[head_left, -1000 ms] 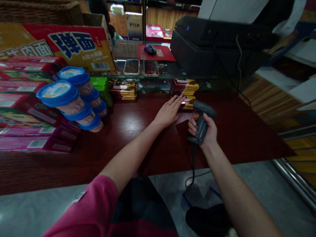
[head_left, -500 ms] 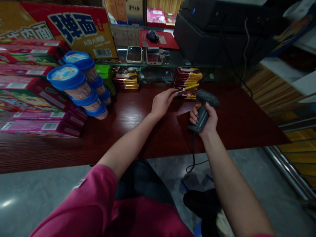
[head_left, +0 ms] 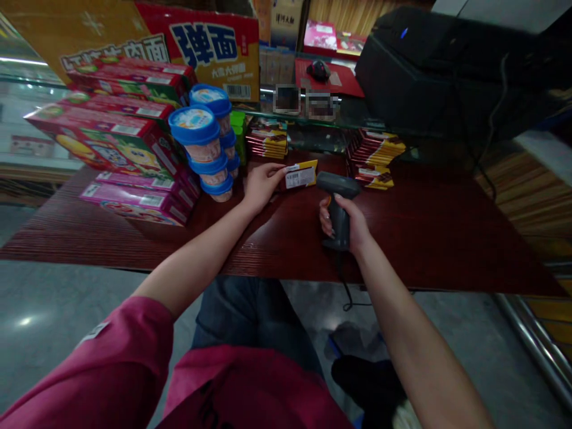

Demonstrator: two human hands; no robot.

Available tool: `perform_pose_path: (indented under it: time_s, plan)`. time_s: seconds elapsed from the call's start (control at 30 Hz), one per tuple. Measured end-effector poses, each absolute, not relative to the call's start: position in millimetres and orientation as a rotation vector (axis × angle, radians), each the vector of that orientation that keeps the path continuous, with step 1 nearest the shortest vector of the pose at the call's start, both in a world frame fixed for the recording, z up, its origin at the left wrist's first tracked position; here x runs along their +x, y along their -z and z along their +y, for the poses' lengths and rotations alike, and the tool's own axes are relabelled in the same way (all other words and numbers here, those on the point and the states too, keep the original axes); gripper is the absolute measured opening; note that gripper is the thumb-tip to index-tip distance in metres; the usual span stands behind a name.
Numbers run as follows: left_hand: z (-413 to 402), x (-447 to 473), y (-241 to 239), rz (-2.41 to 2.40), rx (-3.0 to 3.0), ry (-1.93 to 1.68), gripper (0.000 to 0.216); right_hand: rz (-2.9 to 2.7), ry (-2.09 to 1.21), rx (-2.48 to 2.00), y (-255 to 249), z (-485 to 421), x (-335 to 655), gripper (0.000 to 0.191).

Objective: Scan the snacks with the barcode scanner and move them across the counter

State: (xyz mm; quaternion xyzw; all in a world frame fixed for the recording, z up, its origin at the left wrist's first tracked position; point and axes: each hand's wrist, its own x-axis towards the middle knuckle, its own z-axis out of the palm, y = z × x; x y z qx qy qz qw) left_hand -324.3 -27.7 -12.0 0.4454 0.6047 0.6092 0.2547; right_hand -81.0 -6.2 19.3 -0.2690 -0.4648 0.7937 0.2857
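Dark red wooden counter [head_left: 447, 226] spans the middle of the frame, edge to edge. Grey floor below it.

Upper right: big black machine [head_left: 447, 65], a small blue light on its top.

Upper left: large cardboard carton [head_left: 134, 30], yellow and red, bold blue characters on the red panel and a barcode below them.

Left of centre: flat boxes [head_left: 111, 143] in pink, red and green, stacked and leaning, resting on the counter.

Just right of those: blue-lidded tubs [head_left: 201, 128] in two stacks, touching the boxes.

Back of the counter, centre: two piles of red-and-yellow packets, a tidy left pile [head_left: 268, 140] and a fanned-out right pile [head_left: 375, 155].

Both forearms reach in from the lower frame; pink sleeve at lower left.

Right hand [head_left: 346, 223], just right of centre: fingers wrapped tight around the handle of a grey scanner [head_left: 337, 190], forefinger at the front of the grip. Scanner head points left at the packet. Its cable [head_left: 344, 286] drops off the counter's near edge.

Left hand [head_left: 259, 185], centre frame: thumb and fingertips pinching the left end of a single packet [head_left: 301, 176]. The packet is held up off the counter, white label facing the camera, just left of the scanner head and nearly touching it.

Top centre, smallest: a dark mouse [head_left: 318, 70] on a red pad [head_left: 344, 83].
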Motion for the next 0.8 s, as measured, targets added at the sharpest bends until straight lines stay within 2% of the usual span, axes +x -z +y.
perform_pose_path:
  time_s: [0.27, 0.53, 0.8]
  plan:
    - [-25.4, -319.1, 4.8, 1.738, 1.326, -1.66, 0.015, -1.253, -2.148, -0.691, -15.0, -2.3, -102.2, 0.041]
    - [-30.2, -317.9, 1.2, 1.732, 1.364, -1.666, 0.018, -1.22, -2.154, -0.724, -15.9, -5.4, -99.9, 0.036]
    - [-27.9, -345.4, -29.9, 1.955, 1.995, -1.644, 0.031, -1.097, -2.178, -0.689, -17.5, -5.3, -99.9, 0.034]
